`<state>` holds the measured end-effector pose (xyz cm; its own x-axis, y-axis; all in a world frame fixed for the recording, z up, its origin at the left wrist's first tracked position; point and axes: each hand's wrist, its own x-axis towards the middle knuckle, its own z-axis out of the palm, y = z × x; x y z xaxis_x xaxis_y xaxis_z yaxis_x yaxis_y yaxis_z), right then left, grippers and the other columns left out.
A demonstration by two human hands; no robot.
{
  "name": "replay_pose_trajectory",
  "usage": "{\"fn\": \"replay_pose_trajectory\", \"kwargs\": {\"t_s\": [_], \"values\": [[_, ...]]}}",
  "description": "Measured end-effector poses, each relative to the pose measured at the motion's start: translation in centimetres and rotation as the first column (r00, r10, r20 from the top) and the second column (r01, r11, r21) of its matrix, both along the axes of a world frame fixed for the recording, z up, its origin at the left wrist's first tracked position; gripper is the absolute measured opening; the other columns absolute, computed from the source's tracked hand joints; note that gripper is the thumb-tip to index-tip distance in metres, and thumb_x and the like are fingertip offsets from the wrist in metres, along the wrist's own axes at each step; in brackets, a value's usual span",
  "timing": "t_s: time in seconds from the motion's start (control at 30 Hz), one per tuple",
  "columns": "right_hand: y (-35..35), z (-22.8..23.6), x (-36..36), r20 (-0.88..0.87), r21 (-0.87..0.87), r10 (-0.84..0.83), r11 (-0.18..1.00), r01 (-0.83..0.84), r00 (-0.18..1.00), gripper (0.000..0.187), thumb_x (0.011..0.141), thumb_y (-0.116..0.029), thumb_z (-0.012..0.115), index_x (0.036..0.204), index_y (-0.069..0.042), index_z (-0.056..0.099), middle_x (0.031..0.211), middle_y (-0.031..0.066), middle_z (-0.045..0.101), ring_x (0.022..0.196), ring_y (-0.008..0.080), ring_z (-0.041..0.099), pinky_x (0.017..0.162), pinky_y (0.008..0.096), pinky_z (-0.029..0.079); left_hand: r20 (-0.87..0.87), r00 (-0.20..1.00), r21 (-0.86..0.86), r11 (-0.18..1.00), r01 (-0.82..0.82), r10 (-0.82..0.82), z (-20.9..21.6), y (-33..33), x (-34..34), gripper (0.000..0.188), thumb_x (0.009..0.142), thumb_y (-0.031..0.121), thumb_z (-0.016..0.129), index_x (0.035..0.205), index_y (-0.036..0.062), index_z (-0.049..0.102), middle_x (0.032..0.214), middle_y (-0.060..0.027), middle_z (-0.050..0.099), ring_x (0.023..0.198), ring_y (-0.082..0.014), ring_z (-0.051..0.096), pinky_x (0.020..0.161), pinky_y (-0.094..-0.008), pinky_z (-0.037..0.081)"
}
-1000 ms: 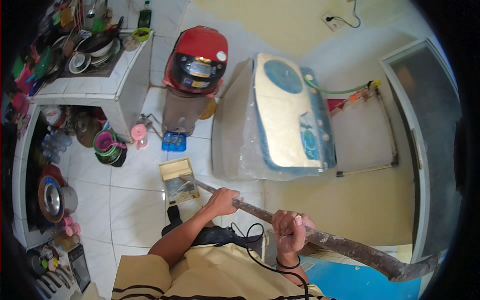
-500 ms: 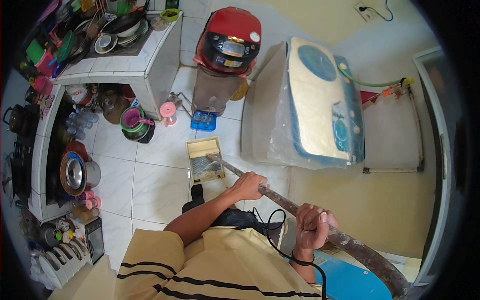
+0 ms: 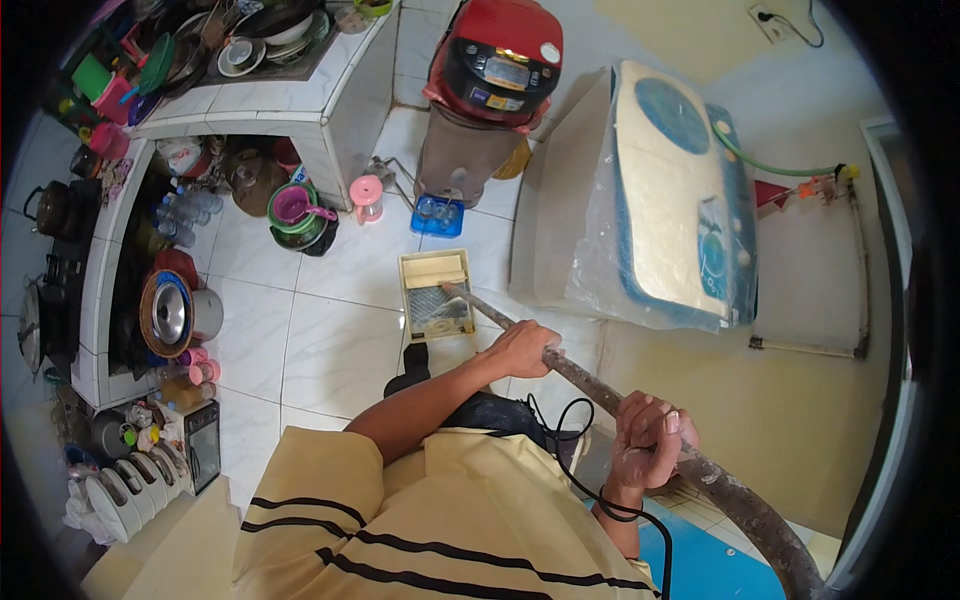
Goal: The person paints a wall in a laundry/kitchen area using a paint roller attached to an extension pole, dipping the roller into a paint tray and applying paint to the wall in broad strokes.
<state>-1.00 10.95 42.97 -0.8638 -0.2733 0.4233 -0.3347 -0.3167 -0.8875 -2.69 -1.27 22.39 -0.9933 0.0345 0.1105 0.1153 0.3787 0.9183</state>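
A long, paint-spattered brown pole [image 3: 587,386] slants from the lower right toward the floor, both my hands closed around it. My left hand [image 3: 526,348] grips it nearer its far end. Further up the shaft, my right hand [image 3: 648,440] wraps it with the thumb uppermost. The pole's thin end meets a paint tray [image 3: 405,306] on the tiles. A cream band lies across the tray's far part, and cannot be told as roller or paint. The nearer part shows a grey, patterned slope.
At the right stands a plastic-covered washing machine [image 3: 570,200]. A red rice cooker [image 3: 508,60] tops a bin beyond the tray. Near it are a blue tray of glasses [image 3: 438,215] and a pink container [image 3: 367,198]. A tiled counter [image 3: 330,110] with dishes borders the left; a black cable [image 3: 600,495] hangs by my right wrist.
The view has shifted, so the room appears further right and slightly higher. Both hands keep their hold on the pole, and its far end stays at the tray.
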Motion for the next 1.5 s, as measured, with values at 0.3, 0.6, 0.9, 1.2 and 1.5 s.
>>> {"fn": "replay_pose_trajectory", "kwargs": {"t_s": [0.3,0.6,0.9,1.2,1.5], "values": [[-0.1,1.3,0.4,0.036,0.051,-0.015,0.999,0.013,0.999,0.036,0.09,-0.015,0.042,0.056,-0.009,0.031,0.044,0.0036,0.029,0.037,0.013,0.024,0.043,0.0287,0.031,0.062,0.998,0.021,0.999,0.032,-0.034,0.9,0.3,0.2,0.03,0.079,0.027,0.062,0.062,0.0027,0.055,0.059,-0.0221,0.056,0.065,-0.0443,0.056,0.062,-0.05,0.044],[0.2,1.9,0.6,0.045,0.039,-0.023,0.999,0.021,0.999,0.036,0.089,-0.014,0.044,0.057,-0.008,0.03,0.046,0.0049,0.032,0.038,0.0134,0.027,0.042,0.0308,0.029,0.001,1.0,0.053,0.999,0.01,-0.01,1.1,1.0,0.9,0.033,0.082,0.026,0.062,0.059,0.0032,0.054,0.056,-0.02,0.054,0.061,-0.0421,0.056,0.059,-0.0464,0.044],[0.1,1.1,0.4,0.007,0.021,-0.025,0.999,0.025,1.0,0.036,0.09,-0.015,0.042,0.057,-0.01,0.028,0.044,0.0041,0.029,0.037,0.0129,0.024,0.042,0.03,0.028,0.022,0.999,0.043,0.999,0.03,-0.031,0.7,0.7,0.6,0.032,0.081,0.025,0.062,0.06,0.0022,0.055,0.057,-0.021,0.054,0.062,-0.0431,0.056,0.06,-0.0465,0.044],[0.6,0.8,0.4,0.004,0.03,-0.028,0.999,0.027,1.0,0.035,0.091,-0.016,0.041,0.059,-0.01,0.029,0.045,0.0039,0.03,0.037,0.0129,0.025,0.042,0.0302,0.03,-0.012,1.0,0.024,0.999,0.026,-0.026,-0.1,1.1,0.4,0.031,0.08,0.025,0.062,0.059,0.0022,0.055,0.057,-0.0206,0.054,0.062,-0.0426,0.055,0.059,-0.046,0.044],[1.0,0.7,0.4,0.022,0.001,0.007,1.0,-0.007,1.0,0.036,0.091,-0.016,0.041,0.058,-0.01,0.031,0.045,0.0043,0.031,0.037,0.0134,0.025,0.043,0.0304,0.03,-0.017,0.999,0.026,0.999,0.035,-0.035,-0.2,1.3,0.4,0.029,0.08,0.024,0.062,0.061,0.0027,0.056,0.057,-0.0199,0.054,0.061,-0.0425,0.055,0.061,-0.0468,0.044]]}}
